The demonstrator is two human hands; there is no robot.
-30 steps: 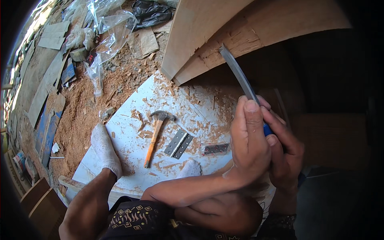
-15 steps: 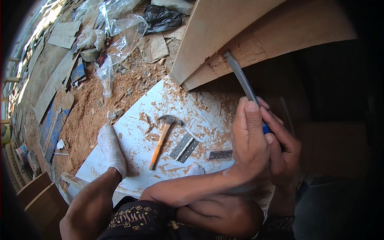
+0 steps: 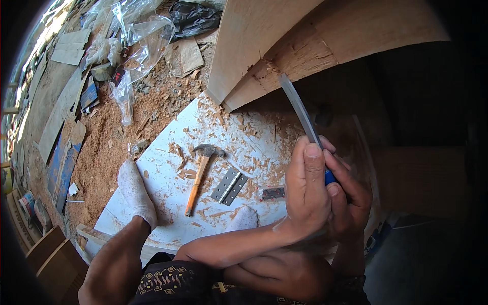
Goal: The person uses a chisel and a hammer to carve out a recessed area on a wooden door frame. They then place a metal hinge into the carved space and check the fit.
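Note:
My left hand (image 3: 307,193) and my right hand (image 3: 351,203) are both closed on a chisel with a blue handle (image 3: 330,177) and a long steel blade (image 3: 300,109). The blade's tip is at the lower edge of a rough chipped recess (image 3: 300,58) in a wooden board (image 3: 386,25); I cannot tell if it touches. A claw hammer with an orange wooden handle (image 3: 194,195) lies on a white board below, beside a metal hinge (image 3: 229,187). A small dark packet (image 3: 270,193) lies near my left hand.
The white board (image 3: 134,226) is scattered with shavings. Sawdust (image 3: 101,162), clear plastic (image 3: 122,101), a black bag (image 3: 193,20) and scrap panels (image 3: 63,142) lie to the left. My socked feet (image 3: 133,185) rest on the board. Dark wooden panels (image 3: 417,178) stand at the right.
Both hands, with the chisel, have moved down and slightly left. The blade tip has drawn back from inside the recess toward its lower edge.

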